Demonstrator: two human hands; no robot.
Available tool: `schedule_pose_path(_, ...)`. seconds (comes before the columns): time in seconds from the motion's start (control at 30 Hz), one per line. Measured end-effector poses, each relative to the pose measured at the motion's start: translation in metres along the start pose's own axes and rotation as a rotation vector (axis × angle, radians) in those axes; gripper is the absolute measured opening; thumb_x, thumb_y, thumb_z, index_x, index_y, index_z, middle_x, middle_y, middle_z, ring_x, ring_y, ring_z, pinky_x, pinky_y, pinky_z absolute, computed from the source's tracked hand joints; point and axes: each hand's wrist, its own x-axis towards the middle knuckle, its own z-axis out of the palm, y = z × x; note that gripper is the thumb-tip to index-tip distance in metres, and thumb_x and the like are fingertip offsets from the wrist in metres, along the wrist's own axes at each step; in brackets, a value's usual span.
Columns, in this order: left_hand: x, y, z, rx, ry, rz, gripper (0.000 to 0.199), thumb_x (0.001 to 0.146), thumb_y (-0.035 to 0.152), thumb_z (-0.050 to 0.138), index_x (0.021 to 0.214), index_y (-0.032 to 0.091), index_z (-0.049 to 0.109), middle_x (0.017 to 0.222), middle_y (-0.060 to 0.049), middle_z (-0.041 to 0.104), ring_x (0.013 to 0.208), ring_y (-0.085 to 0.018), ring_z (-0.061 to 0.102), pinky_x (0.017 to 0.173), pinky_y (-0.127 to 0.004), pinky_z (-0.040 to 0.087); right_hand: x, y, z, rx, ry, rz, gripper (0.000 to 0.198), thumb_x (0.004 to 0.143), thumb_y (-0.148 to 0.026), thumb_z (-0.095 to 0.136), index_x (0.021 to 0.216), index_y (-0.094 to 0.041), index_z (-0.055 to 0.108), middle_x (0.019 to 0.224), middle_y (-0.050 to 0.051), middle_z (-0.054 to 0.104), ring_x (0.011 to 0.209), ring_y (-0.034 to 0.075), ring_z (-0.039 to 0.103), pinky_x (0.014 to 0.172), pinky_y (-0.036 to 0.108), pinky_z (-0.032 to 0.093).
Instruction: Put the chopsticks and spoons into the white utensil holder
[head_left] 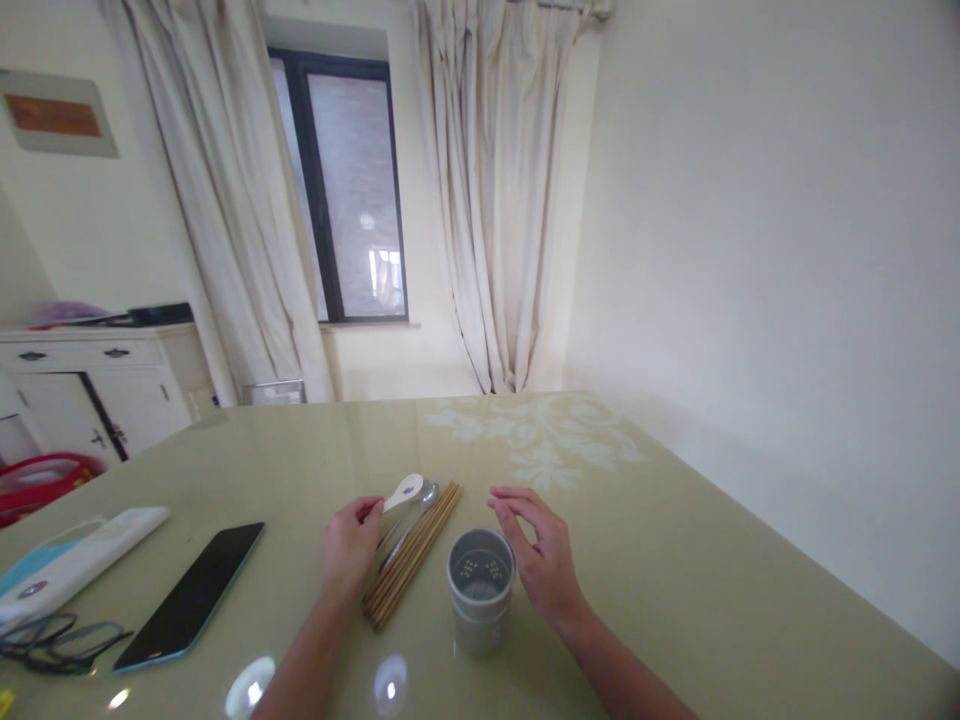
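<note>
My left hand (352, 545) pinches the handle of a white spoon (406, 490) that has a small dark mark on its bowl. Right beside and below that spoon, metal spoons (430, 493) lie along a bundle of wooden chopsticks (412, 565) on the table. To their right stands an upright grey holder (481, 600), with small holes in its bottom and nothing visible inside. My right hand (540, 555) hovers by the holder's right rim, its fingers stretched out and nothing between them. Whether it touches the rim, I cannot tell.
The table (712, 600) has a glossy green top. At left lie a black-screened phone (195, 595), eyeglasses (60, 645) and a long white case (90, 560). A wall (787, 300) runs along the right side; a white cabinet (142, 385) stands at back left.
</note>
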Motion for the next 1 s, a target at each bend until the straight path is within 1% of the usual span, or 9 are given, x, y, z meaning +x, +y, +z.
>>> schedule_pose_path(0.17, -0.002, -0.001, 0.006, 0.053, -0.031, 0.007, 0.030, 0.098, 0.036, 0.054, 0.107, 0.023, 0.080, 0.108, -0.007, 0.085, 0.097, -0.023, 0.079, 0.080, -0.028, 0.056, -0.002, 0.001, 0.001, 0.007, -0.018, 0.013, 0.028, 0.106, -0.039, 0.062, 0.101, -0.024, 0.085, 0.110, 0.010, 0.081, 0.105, 0.025, 0.075, 0.095, 0.037, 0.059)
schedule_pose_path(0.33, -0.004, -0.001, 0.010, 0.148, -0.054, 0.010, 0.031, 0.101, 0.037, 0.052, 0.110, 0.025, 0.079, 0.107, -0.007, 0.085, 0.099, -0.026, 0.078, 0.082, -0.032, 0.055, -0.003, 0.002, -0.001, 0.033, -0.064, 0.030, 0.032, 0.108, -0.043, 0.058, 0.104, -0.024, 0.084, 0.113, 0.011, 0.080, 0.109, 0.025, 0.074, 0.098, 0.038, 0.057)
schedule_pose_path(0.53, -0.006, 0.001, 0.011, 0.231, -0.059, 0.057, 0.031, 0.102, 0.035, 0.050, 0.113, 0.027, 0.078, 0.110, -0.007, 0.083, 0.102, -0.027, 0.077, 0.085, -0.034, 0.053, -0.007, 0.003, -0.004, 0.065, -0.177, -0.030, 0.037, 0.109, -0.049, 0.052, 0.113, -0.027, 0.082, 0.119, 0.011, 0.077, 0.115, 0.026, 0.071, 0.102, 0.040, 0.054)
schedule_pose_path(0.67, -0.007, 0.001, 0.011, 0.260, -0.051, 0.093, 0.030, 0.102, 0.032, 0.051, 0.112, 0.025, 0.079, 0.112, -0.008, 0.082, 0.101, -0.027, 0.075, 0.085, -0.034, 0.052, -0.010, 0.003, -0.006, 0.074, -0.287, -0.089, 0.043, 0.109, -0.056, 0.049, 0.120, -0.027, 0.079, 0.122, 0.012, 0.075, 0.117, 0.027, 0.069, 0.103, 0.040, 0.053)
schedule_pose_path(0.77, -0.009, 0.001, 0.012, 0.272, -0.042, 0.121, 0.031, 0.102, 0.031, 0.051, 0.111, 0.024, 0.080, 0.115, -0.010, 0.081, 0.104, -0.029, 0.074, 0.087, -0.037, 0.052, -0.010, 0.002, -0.006, 0.092, -0.337, -0.096, 0.050, 0.108, -0.062, 0.046, 0.123, -0.026, 0.078, 0.123, 0.012, 0.074, 0.117, 0.028, 0.068, 0.103, 0.041, 0.052)
schedule_pose_path(0.9, -0.007, -0.002, 0.014, 0.251, -0.029, 0.150, 0.034, 0.103, 0.032, 0.048, 0.112, 0.021, 0.079, 0.117, -0.011, 0.080, 0.103, -0.028, 0.073, 0.091, -0.038, 0.053, -0.009, 0.003, -0.007, 0.136, -0.390, -0.075, 0.059, 0.103, -0.072, 0.047, 0.127, -0.026, 0.075, 0.126, 0.013, 0.072, 0.121, 0.030, 0.066, 0.106, 0.042, 0.050)
schedule_pose_path(1.0, -0.004, -0.005, 0.014, 0.212, -0.022, 0.174, 0.035, 0.103, 0.032, 0.047, 0.111, 0.020, 0.078, 0.117, -0.011, 0.080, 0.101, -0.026, 0.074, 0.092, -0.035, 0.054, -0.006, 0.006, -0.011, 0.166, -0.461, -0.068, 0.074, 0.092, -0.083, 0.056, 0.137, -0.025, 0.068, 0.128, 0.013, 0.069, 0.119, 0.032, 0.066, 0.105, 0.043, 0.050)
